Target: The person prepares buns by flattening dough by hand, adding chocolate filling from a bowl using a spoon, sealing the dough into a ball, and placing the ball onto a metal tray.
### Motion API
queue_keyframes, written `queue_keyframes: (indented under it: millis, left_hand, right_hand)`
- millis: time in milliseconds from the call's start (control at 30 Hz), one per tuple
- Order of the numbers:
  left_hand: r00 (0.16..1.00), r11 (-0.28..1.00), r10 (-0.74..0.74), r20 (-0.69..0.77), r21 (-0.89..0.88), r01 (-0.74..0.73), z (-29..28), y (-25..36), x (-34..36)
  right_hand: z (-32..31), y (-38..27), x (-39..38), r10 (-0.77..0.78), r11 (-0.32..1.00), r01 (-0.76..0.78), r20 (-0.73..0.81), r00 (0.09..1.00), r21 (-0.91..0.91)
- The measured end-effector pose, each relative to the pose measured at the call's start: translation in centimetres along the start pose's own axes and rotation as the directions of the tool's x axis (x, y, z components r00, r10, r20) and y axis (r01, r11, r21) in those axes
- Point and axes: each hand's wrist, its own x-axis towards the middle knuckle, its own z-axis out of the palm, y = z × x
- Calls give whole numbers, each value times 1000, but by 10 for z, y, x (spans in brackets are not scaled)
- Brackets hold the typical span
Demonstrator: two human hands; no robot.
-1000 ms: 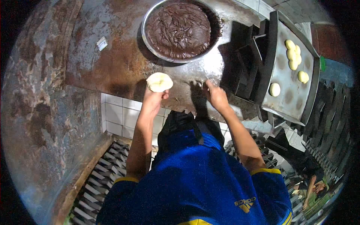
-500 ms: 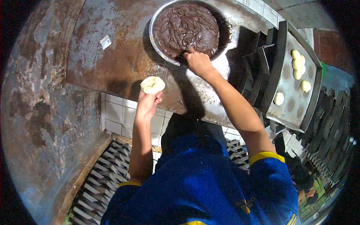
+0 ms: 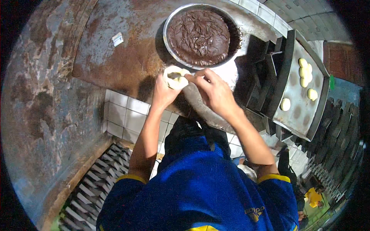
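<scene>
My left hand (image 3: 165, 92) cups a pale piece of dough (image 3: 172, 82) from below, its fingers closed around it. The dough is shaped like a small cup, and some dark filling shows in its hollow. With thumb and forefinger together, my right hand (image 3: 216, 93) pinches the dough's right edge. Just beyond both hands stands a round metal bowl (image 3: 166, 41), filled with thick, dark brown, chocolate-like paste (image 3: 200, 37). The paste's surface is creased, and smears of it cling to the bowl's right inner wall.
A metal tray (image 3: 296, 98) with several pale dough balls (image 3: 304, 73) rests on stacked dark trays (image 3: 264, 65) at the right. On the worn table (image 3: 111, 63) lies a small whitish wrapper (image 3: 117, 39). A stained wall (image 3: 38, 100) rises at the left. Far lower right, a person in yellow (image 3: 314, 197) shows.
My right hand has left the paste in the bowl and come back to the dough. My left hand has moved right and slightly up with the dough, and dark filling now shows in it.
</scene>
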Motion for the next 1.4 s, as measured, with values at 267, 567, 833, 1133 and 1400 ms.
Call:
queue_keyframes:
  millis: [267, 567, 833, 1133, 1400]
  left_hand:
    - [994, 992, -25, -110, -127, 11, 30, -44, -8]
    - [957, 994, -69, 282, -66, 91, 44, -9, -21]
    - [585, 987, 86, 806, 9, -158, 54, 75, -10]
    - [436, 870, 189, 880, -356, 341, 12, 138, -36]
    - [806, 816, 233, 544, -560, 143, 39, 143, -65]
  right_hand:
    - [38, 7, -72, 115, 993, -119, -209, 971, -6]
    - [93, 131, -213, 576, 812, -582, -112, 810, -34]
    - [-74, -36, -85, 112, 992, -103, -136, 984, 72]
    - [-95, -56, -109, 500, 345, -268, 65, 864, 900]
    - [-139, -114, -93, 252, 929, -174, -212, 944, 328]
